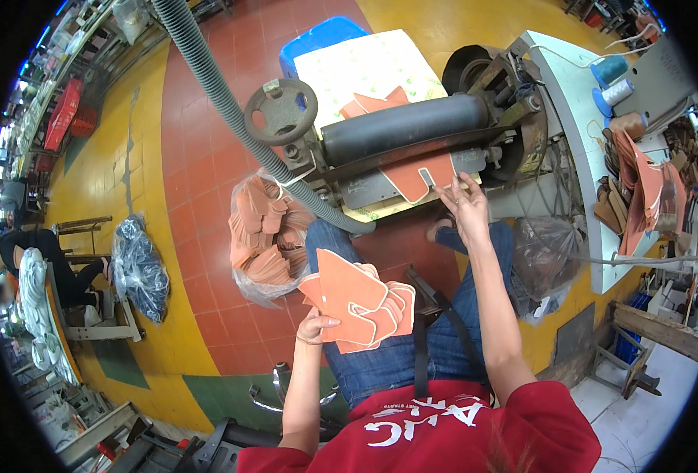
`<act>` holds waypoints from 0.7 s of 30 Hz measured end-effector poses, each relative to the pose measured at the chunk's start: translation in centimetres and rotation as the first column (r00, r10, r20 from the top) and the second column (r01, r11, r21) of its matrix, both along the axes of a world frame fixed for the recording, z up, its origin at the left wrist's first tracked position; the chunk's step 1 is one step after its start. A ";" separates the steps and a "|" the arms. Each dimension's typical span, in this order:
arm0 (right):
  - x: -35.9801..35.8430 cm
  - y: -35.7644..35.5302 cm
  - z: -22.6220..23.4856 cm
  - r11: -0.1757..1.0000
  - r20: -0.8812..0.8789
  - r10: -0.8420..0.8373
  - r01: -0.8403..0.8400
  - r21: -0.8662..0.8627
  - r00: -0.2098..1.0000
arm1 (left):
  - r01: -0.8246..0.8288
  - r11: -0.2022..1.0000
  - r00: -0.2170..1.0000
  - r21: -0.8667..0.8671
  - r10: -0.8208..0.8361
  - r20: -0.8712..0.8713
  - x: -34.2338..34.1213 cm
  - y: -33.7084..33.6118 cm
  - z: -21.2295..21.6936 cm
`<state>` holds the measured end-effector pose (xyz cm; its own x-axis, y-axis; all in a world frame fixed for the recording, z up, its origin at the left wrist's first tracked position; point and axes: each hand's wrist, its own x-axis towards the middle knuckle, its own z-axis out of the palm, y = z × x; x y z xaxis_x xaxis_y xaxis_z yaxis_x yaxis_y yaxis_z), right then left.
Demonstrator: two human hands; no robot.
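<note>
My left hand (pixel 314 325) grips a fanned stack of orange cut leather pieces (pixel 358 301) over my lap. My right hand (pixel 462 203) reaches forward, fingers spread, touching the edge of one orange piece (pixel 420 175) that lies at the mouth of a roller machine. The machine's dark cylinder roller (pixel 400 124) sits just above that piece. More orange pieces (pixel 376 102) lie on the patterned board (pixel 357 65) behind the roller.
A clear plastic bag of orange pieces (pixel 264 235) stands left of my knee. A grey ribbed hose (pixel 223 94) and a handwheel (pixel 281 110) are on the machine's left. A white shelf (pixel 578 134) with thread spools and leather pieces is at right. Another person (pixel 41 260) sits far left.
</note>
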<state>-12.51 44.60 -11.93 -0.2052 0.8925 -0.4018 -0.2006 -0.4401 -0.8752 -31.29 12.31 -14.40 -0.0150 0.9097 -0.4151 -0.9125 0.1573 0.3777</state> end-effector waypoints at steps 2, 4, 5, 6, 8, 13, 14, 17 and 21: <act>0.2 -1.2 0.4 1.000 -0.028 -0.014 0.014 0.026 1.000 | 0.015 1.000 1.000 0.008 -0.015 0.020 0.0 0.2 0.1; 0.6 -3.2 0.4 0.986 -0.056 -0.067 0.075 0.151 0.996 | 0.014 1.000 1.000 0.016 -0.014 0.016 0.0 0.5 0.2; 1.2 -4.6 0.3 0.990 0.060 -0.095 0.088 0.113 0.994 | -0.001 1.000 1.000 0.017 0.001 0.008 0.1 0.7 0.3; 1.8 -6.1 0.1 0.995 0.147 -0.095 0.089 0.047 0.985 | -0.006 1.000 1.000 0.003 0.006 -0.010 0.2 0.7 0.4; 2.8 -8.1 -0.5 0.948 0.078 -0.064 0.085 -0.307 0.995 | -0.004 1.000 0.999 -0.007 0.005 0.038 0.2 0.8 0.5; 0.4 -8.8 -0.2 0.764 -0.183 -0.378 0.194 -0.615 0.908 | 0.007 0.999 1.000 -0.052 -0.007 -0.003 0.4 0.7 0.4; -0.7 -8.0 0.4 0.722 -0.202 -0.452 0.224 -0.654 0.869 | 0.008 0.998 1.000 -0.067 -0.009 -0.021 0.4 0.7 0.4; -3.9 -5.1 2.5 0.850 -0.485 -0.356 0.062 -0.523 0.799 | 0.012 0.999 1.000 -0.030 -0.011 0.029 0.4 0.5 0.4; -4.2 -5.0 3.6 0.869 -0.607 -0.358 0.015 -0.495 0.709 | -0.017 0.999 1.000 -0.032 0.017 0.001 0.4 0.6 0.6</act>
